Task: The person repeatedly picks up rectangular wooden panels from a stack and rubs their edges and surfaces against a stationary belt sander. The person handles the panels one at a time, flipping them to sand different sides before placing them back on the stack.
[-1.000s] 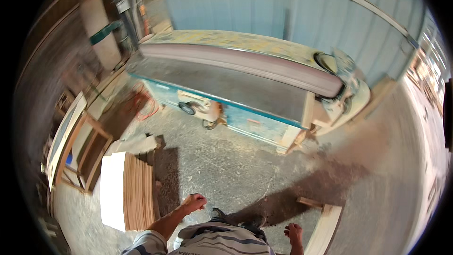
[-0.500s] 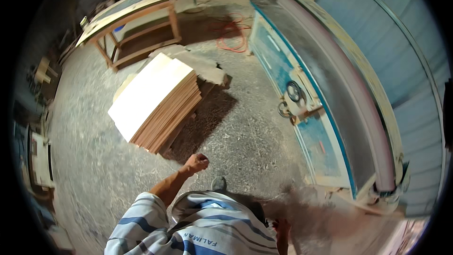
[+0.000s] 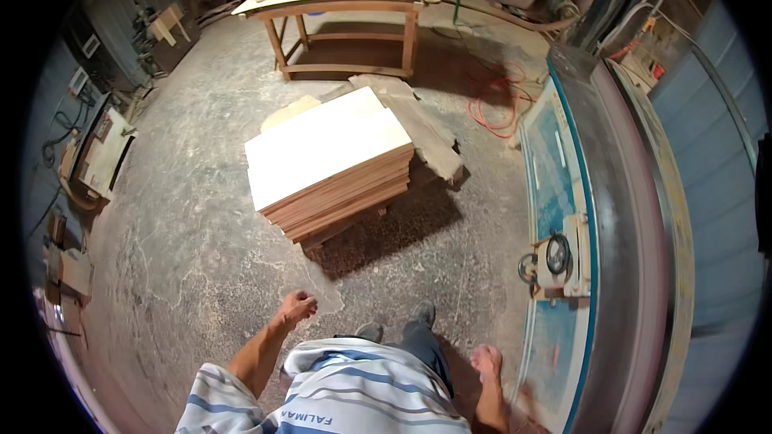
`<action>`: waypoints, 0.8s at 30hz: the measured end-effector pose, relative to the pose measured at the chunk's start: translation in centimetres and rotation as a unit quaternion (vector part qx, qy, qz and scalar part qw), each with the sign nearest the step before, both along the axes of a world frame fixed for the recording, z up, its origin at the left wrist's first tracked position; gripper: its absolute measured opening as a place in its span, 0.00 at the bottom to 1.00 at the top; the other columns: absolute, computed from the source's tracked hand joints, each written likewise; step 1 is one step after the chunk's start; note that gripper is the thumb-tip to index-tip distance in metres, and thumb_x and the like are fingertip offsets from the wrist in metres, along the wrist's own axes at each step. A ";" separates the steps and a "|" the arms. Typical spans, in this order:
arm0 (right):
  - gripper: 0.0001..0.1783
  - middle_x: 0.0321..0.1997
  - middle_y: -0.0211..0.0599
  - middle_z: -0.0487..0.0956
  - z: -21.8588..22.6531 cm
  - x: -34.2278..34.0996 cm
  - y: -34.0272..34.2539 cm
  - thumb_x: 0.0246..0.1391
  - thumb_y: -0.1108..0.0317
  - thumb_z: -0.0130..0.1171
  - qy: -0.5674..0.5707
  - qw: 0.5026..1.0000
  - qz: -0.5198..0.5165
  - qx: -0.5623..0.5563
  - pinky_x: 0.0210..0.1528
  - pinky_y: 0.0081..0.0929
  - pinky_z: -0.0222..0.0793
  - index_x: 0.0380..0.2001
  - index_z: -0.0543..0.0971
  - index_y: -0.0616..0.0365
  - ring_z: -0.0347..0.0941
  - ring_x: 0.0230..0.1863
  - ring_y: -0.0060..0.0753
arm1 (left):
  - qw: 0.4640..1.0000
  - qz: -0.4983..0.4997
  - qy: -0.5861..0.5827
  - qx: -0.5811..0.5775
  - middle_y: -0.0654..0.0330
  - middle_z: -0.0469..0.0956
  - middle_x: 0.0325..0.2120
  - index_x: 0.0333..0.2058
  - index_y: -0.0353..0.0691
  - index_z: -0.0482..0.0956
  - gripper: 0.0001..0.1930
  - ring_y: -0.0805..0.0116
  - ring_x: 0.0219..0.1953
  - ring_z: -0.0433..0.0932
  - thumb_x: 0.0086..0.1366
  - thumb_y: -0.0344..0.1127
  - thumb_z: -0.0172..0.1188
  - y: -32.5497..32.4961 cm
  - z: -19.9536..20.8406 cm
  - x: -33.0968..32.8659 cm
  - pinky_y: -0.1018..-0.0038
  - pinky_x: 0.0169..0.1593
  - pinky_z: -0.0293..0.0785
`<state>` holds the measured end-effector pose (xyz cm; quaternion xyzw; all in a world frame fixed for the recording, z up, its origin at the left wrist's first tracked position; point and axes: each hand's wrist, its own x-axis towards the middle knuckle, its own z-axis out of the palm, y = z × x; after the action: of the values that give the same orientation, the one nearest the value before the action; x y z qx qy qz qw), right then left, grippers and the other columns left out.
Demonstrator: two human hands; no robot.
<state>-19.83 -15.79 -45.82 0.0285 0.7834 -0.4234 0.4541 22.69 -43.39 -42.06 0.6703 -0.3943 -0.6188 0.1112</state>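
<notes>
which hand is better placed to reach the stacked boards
Probably left: the left hand looks empty and is nearer the stack of wooden boards, while the right hand is farther off, nearer the belt sander.

Smooth pale wood boards (image 3: 330, 149) lie on rough matt concrete (image 3: 185, 217).

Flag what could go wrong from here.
Uneven edges on the board stack might catch a hand or let boards slide if it is bumped.

The red cord lies in loose loops on the floor and could snag a foot.

The black handwheel sits on the front of the long machine, on the person's right; someone passing close might knock it.
</notes>
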 end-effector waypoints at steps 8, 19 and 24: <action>0.06 0.24 0.35 0.74 3.0 -5.6 -16.0 0.53 0.72 0.48 0.022 0.978 0.165 -0.123 0.19 0.19 0.64 0.32 0.73 0.63 0.69 0.19 0.23 | 0.997 0.062 0.031 -0.020 0.59 0.77 0.25 0.35 0.34 0.75 0.11 0.72 0.27 0.75 0.59 0.37 0.56 1.3 4.6 -4.4 0.77 0.31 0.72; 0.11 0.25 0.36 0.75 -2.5 -9.4 -28.4 0.55 0.62 0.50 -0.080 0.923 0.376 -0.023 0.21 0.21 0.65 0.33 0.74 0.59 0.68 0.20 0.25 | 0.978 0.103 -0.072 -0.166 0.55 0.79 0.27 0.31 0.34 0.79 0.17 0.66 0.31 0.76 0.53 0.44 0.55 -1.6 3.9 -5.8 0.70 0.36 0.72; 0.09 0.19 0.33 0.73 -0.2 -7.6 -39.1 0.52 0.63 0.50 0.041 0.846 0.531 -0.029 0.18 0.21 0.63 0.26 0.75 0.55 0.67 0.17 0.26 | 0.968 0.211 -0.020 -0.136 0.52 0.79 0.28 0.34 0.34 0.78 0.18 0.63 0.34 0.77 0.54 0.44 0.56 -3.1 2.6 -3.9 0.69 0.38 0.72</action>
<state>-27.39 -54.86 -46.05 -0.4229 0.6842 -0.1406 0.5773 18.83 -46.50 -39.51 0.7295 -0.3262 -0.5081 0.3212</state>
